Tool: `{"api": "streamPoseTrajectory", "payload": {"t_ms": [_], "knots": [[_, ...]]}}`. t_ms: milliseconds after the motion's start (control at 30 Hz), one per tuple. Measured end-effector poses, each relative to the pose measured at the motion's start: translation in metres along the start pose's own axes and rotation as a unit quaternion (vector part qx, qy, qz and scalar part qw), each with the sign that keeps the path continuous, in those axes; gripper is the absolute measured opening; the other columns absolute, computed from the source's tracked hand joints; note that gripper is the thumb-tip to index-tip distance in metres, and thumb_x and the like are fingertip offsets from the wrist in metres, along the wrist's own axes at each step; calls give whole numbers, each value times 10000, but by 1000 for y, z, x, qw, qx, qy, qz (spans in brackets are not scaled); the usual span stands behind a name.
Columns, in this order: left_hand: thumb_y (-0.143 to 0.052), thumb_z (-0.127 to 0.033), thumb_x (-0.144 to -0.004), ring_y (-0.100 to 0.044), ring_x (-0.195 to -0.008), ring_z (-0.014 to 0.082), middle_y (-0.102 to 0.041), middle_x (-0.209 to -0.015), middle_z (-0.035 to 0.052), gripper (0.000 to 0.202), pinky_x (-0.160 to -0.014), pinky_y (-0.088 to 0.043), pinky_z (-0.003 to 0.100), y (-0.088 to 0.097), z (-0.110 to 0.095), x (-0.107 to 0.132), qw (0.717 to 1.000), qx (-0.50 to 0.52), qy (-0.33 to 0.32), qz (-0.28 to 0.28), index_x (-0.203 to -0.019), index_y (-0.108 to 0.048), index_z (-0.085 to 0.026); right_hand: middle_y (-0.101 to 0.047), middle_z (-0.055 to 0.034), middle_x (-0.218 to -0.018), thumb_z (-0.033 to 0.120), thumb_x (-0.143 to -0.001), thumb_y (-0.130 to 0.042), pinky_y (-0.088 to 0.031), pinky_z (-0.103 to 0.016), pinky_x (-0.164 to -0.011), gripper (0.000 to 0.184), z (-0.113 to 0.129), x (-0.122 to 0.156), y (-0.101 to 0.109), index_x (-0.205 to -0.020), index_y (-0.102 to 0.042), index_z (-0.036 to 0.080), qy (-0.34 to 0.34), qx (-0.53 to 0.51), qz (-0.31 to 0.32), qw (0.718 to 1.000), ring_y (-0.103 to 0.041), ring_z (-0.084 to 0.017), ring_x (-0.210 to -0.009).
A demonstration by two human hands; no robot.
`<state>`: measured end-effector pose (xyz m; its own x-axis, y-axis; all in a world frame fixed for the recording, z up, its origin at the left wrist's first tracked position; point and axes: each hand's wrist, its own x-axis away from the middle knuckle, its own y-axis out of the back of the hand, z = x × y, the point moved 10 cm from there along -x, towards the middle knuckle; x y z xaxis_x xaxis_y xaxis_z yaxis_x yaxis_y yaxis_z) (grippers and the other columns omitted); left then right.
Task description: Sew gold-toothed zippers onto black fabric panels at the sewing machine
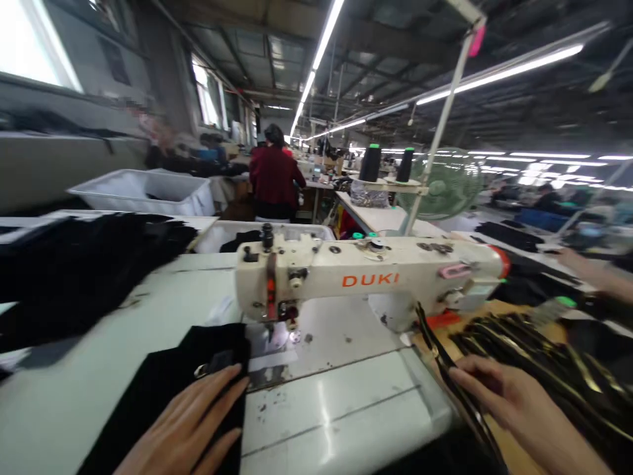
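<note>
My left hand (192,422) lies flat with fingers stretched out on a black fabric piece (163,376), left of the needle. A small metal ring (200,371) shows on the fabric near my fingertips. My right hand (509,396) pinches a black zipper (438,353) with gold-coloured teeth, whose upper end leans against the sewing machine's right side. The white sewing machine (370,270) stands between my hands, its needle area lit. Several more zippers (524,356) lie heaped beside my right hand on a tan surface.
Black fabric (89,264) is piled on the left table. Behind the machine are a white bin (148,191), thread cones (370,163) on a stand and a green fan (440,185). A person (274,171) in dark red sits ahead; another person's arm (593,274) reaches in at right.
</note>
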<state>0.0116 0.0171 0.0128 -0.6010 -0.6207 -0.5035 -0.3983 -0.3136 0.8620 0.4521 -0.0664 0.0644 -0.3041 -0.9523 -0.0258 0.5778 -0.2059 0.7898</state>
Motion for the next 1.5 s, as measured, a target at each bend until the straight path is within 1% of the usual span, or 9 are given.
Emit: {"api": "streamPoseTrajectory", "payload": {"t_ms": [167,333,533,733,833,967,1100,1400,1500], "knots": [[-505,-408,-979,-637,-1153,218,-643,-1313,8,403,-1013,-518,284,22,-28,-26,998,6,-11,64,-1352,-579,-275,-385,65,-506,835,-798,-489,-277,-207,-414,631,85,10,-177,-746,-517,207,-6,-238,268,933,-381,-94,-430],[-402,-230,-978,-608,-1193,210,-634,-1325,40,409,-1041,-496,306,32,-45,-53,995,32,-49,82,-1354,-565,-238,-396,77,-519,886,-706,-524,-314,-194,-420,671,144,9,-254,-735,-425,223,14,-324,358,876,-390,-78,-410],[-338,-207,-992,-617,-1171,226,-637,-1302,57,420,-1015,-521,342,24,-35,-60,994,60,-59,74,-1340,-563,-275,-603,12,-596,246,-899,-524,-375,-211,-504,167,175,-18,-210,-736,-510,212,147,-30,197,969,-600,-144,-535],[-429,-124,-934,-567,-1235,241,-540,-1409,75,536,-1038,-497,354,11,-34,-63,993,82,-35,82,-1457,-419,-242,-734,-96,-845,-56,-764,-516,-381,-258,-468,386,209,2,-223,-1060,-635,161,286,315,150,892,-708,-235,-630],[-422,-60,-881,-607,-1160,214,-636,-1281,46,526,-1032,-482,317,24,-50,-70,984,104,-88,113,-1360,-521,-251,-730,-66,-827,47,-787,-634,-440,-270,-502,237,214,9,-239,-977,-658,187,317,255,201,891,-705,-245,-661],[-431,-62,-871,-609,-1160,221,-658,-1259,55,481,-1055,-453,343,37,-55,-73,984,96,-97,113,-1302,-557,-236,-686,-36,-971,133,-897,-610,-519,-308,-764,106,214,-15,-214,-949,-647,218,317,114,160,928,-670,-224,-892],[-485,-60,-869,-603,-1182,242,-635,-1299,75,456,-1041,-473,376,17,-48,-67,986,77,-86,124,-1296,-557,-202,-611,-39,-1179,91,-914,-606,-463,-337,-966,336,222,-14,-207,-1211,-569,244,449,9,175,876,-554,-210,-1099],[-512,-310,-1032,-632,-1137,196,-685,-1222,32,256,-1031,-483,304,32,-79,-64,967,77,-178,164,-1263,-597,-241,-618,-45,-1088,173,-931,-653,-497,-359,-936,146,210,-40,-226,-1068,-639,221,433,5,98,896,-566,-215,-1045],[-463,-308,-1046,-632,-1137,193,-685,-1217,29,268,-1055,-464,303,28,-56,-62,977,87,-135,143,-1267,-602,-248,-635,-42,-1128,135,-957,-594,-488,-355,-972,153,212,-40,-230,-1077,-648,212,454,7,104,885,-565,-213,-1076]]}}
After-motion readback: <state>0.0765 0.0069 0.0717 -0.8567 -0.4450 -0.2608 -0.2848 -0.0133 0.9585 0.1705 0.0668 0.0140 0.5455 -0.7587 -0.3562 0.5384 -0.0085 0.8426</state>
